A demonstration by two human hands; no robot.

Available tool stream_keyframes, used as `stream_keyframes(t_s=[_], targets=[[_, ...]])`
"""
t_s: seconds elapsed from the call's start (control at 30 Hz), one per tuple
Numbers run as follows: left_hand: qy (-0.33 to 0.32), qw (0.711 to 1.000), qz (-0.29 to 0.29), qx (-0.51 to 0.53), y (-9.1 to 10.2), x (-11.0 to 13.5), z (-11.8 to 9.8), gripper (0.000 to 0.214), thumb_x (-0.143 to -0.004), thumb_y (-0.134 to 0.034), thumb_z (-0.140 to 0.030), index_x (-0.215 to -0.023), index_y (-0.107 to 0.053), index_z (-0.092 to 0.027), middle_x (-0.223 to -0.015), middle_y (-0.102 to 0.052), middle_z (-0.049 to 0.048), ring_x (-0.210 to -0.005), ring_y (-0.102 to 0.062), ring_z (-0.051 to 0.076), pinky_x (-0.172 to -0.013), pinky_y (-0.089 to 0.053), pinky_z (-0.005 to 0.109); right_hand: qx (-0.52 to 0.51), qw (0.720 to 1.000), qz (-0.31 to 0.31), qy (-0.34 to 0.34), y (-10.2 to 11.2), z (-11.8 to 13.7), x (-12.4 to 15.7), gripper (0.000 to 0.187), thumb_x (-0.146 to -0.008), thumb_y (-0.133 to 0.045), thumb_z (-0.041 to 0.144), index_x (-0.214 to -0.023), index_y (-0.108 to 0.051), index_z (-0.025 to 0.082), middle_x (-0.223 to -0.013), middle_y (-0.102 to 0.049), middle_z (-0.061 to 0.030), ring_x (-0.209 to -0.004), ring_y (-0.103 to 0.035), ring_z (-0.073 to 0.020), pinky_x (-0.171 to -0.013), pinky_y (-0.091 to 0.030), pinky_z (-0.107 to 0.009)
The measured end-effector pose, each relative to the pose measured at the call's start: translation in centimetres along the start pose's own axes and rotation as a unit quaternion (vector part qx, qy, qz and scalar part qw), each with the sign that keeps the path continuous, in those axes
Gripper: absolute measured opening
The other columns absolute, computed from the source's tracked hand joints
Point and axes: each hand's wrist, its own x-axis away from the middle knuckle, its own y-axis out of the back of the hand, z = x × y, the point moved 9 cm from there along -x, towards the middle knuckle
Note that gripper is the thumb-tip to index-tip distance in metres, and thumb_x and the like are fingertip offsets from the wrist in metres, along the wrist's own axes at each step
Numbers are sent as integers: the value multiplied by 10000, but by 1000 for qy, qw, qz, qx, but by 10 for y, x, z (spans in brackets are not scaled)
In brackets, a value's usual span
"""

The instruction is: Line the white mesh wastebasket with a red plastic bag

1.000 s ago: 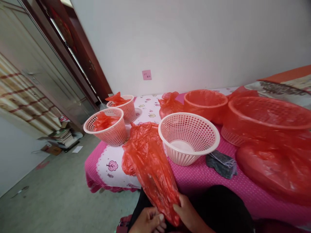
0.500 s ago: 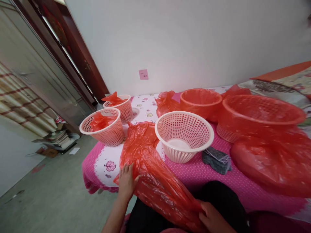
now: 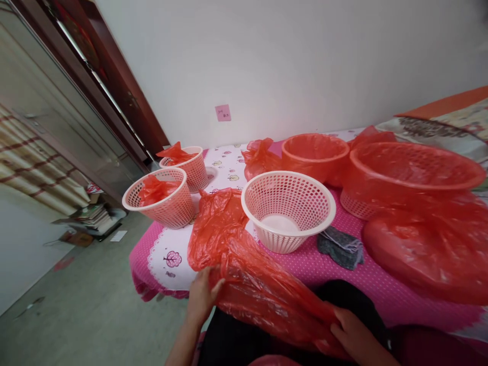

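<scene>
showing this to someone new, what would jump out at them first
Probably the long red plastic bag spread between the left hand and the right hand, in the foreground. Just beyond it, the unlined pale basket stands out on the patterned cover, with a larger basket draped in red at right.

Pink note (image 3: 223,113) on wall (image 3: 305,61); books (image 3: 92,216) near curtain (image 3: 36,170).

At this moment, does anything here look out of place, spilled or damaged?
I see no spill or damage. The grey cloth beside the middle basket looks slightly odd: bunched fabric among plastic baskets and red bags. On the floor, a white paper lies loose, perhaps dropped.
</scene>
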Motion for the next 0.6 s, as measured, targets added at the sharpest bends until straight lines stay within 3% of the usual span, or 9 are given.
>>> stream_keyframes(t_s=[0.07, 0.17, 0.23, 0.3, 0.4, 0.5, 0.6], targets=[[-7, 1000, 15, -2, -10, 1, -11, 494, -757, -751, -300, -1238, -689, -209, -1304, -742, 156, -1256, -664, 345, -1071, -468, 453, 3, 1000, 3, 1, -2, 2, -1, 560, -647, -451, 281, -1072, -808, 202, -1195, -805, -106, -1213, -713, -328, -1124, -493, -431], [40, 994, 15, 100, -20, -2, -8, 283, -764, -685, -263, -1034, -749, -209, -1102, -799, 138, -1117, -724, 326, -1023, -485, 434, 18, 999, -20, -19, 1, -8, -1, 595, -641, -453, 305, -1106, -807, 193, -1250, -790, -109, -1244, -700, -324, -1149, -477, -422], [73, 979, -5, 191, -20, -5, 1, 169, -793, -656, -372, -844, -726, -228, -890, -791, 97, -947, -746, 299, -930, -520, 404, 24, 999, -28, -25, 4, -20, 0, 614, -642, -448, 320, -1126, -803, 190, -1255, -789, -110, -1248, -700, -319, -1149, -480, -418], [99, 965, -33, 242, -15, -6, 14, 296, -778, -637, -527, -752, -678, -235, -784, -755, 74, -850, -731, 289, -845, -540, 391, 36, 998, -36, -27, 9, -32, 1, 635, -642, -446, 331, -1155, -790, 181, -1257, -787, -117, -1246, -703, -320, -1147, -485, -423], [149, 942, -71, 294, -6, 0, 37, 471, -739, -577, -680, -784, -671, -220, -810, -758, 86, -840, -722, 295, -785, -560, 394, 71, 992, -81, -58, 24, -53, 5, 659, -634, -464, 362, -1181, -766, 155, -1264, -779, -146, -1262, -696, -340, -1153, -485, -436], [207, 917, -104, 326, 0, 13, 61, 554, -726, -536, -716, -849, -684, -197, -817, -758, 97, -796, -719, 300, -731, -571, 413, 88, 986, -119, -72, 36, -66, 8, 655, -656, -453, 384, -1199, -744, 160, -1253, -782, -147, -1236, -713, -336, -1121, -513, -419], [232, 913, -129, 309, 9, 23, 70, 572, -648, -593, -745, -791, -674, -197, -728, -714, 89, -734, -686, 312, -713, -554, 442, 100, 986, -122, -58, 39, -71, 8, 605, -665, -440, 375, -1154, -744, 189, -1199, -803, -124, -1182, -741, -325, -1072, -550, -402]])
